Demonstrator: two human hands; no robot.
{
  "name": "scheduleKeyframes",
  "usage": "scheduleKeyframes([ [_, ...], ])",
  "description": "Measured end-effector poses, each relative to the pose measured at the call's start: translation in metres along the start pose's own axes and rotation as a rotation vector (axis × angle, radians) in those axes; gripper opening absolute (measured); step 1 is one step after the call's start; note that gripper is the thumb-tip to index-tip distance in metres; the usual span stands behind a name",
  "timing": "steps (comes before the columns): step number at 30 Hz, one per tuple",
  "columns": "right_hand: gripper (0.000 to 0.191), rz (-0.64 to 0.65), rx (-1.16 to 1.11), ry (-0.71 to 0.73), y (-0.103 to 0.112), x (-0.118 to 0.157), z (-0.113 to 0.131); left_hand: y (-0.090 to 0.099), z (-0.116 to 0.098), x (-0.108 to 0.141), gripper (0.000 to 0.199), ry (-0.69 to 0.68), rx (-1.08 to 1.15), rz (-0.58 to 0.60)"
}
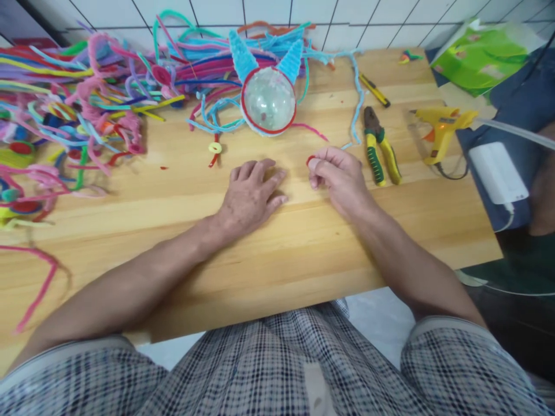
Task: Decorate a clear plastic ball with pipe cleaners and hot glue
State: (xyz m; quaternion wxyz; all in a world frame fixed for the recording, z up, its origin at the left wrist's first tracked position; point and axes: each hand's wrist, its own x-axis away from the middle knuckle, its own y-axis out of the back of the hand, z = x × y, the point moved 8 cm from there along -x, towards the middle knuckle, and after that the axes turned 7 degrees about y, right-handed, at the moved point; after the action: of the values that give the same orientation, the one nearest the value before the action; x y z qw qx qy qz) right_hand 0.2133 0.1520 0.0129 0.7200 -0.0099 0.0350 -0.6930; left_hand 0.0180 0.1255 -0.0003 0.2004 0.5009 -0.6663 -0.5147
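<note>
My left hand (254, 193) lies palm down on the wooden table, fingers spread, holding nothing. Opposite it, my right hand (336, 176) pinches a small curled piece of red pipe cleaner (310, 160) between thumb and forefinger; the rest of that piece is hidden by the fingers. Beyond both hands stands a clear dome (269, 99) with a red fuzzy rim and two blue pipe-cleaner ears (242, 55). A pink pipe cleaner (311, 127) pokes out beside the dome. Left of it lies a small yellow ring (215, 148) with a red strip.
Heaped pipe cleaners (73, 115) cover the table's left and back. To the right lie pliers (380, 147), a yellow utility knife (374, 90) and a yellow glue gun (442, 130). A white power adapter (498, 173) and a green bag (483, 58) are at the far right.
</note>
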Motion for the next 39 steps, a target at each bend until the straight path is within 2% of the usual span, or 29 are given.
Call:
scheduleKeyframes([
  [5, 0.027, 0.048, 0.071, 0.030, -0.005, 0.003, -0.003, -0.005, -0.007, -0.006, 0.072, -0.042, -0.075, 0.035],
  [13, 0.017, 0.072, 0.087, 0.030, -0.006, 0.003, -0.007, 0.000, -0.005, -0.011, 0.061, -0.097, -0.053, 0.055],
  [23, 0.018, 0.074, 0.144, -0.005, -0.007, 0.003, -0.007, 0.004, -0.005, -0.010, 0.050, -0.084, -0.025, 0.090],
  [29, 0.023, 0.079, 0.167, 0.006, -0.004, 0.001, -0.011, 0.002, -0.002, -0.009, 0.071, -0.068, -0.018, 0.066],
  [34, 0.023, 0.111, 0.176, 0.020, -0.006, 0.000, -0.012, 0.001, -0.003, -0.011, 0.057, -0.099, -0.029, 0.067],
  [39, 0.017, 0.087, 0.159, 0.017, -0.007, 0.000, -0.010, 0.005, -0.003, -0.010, 0.047, -0.143, -0.007, 0.041],
])
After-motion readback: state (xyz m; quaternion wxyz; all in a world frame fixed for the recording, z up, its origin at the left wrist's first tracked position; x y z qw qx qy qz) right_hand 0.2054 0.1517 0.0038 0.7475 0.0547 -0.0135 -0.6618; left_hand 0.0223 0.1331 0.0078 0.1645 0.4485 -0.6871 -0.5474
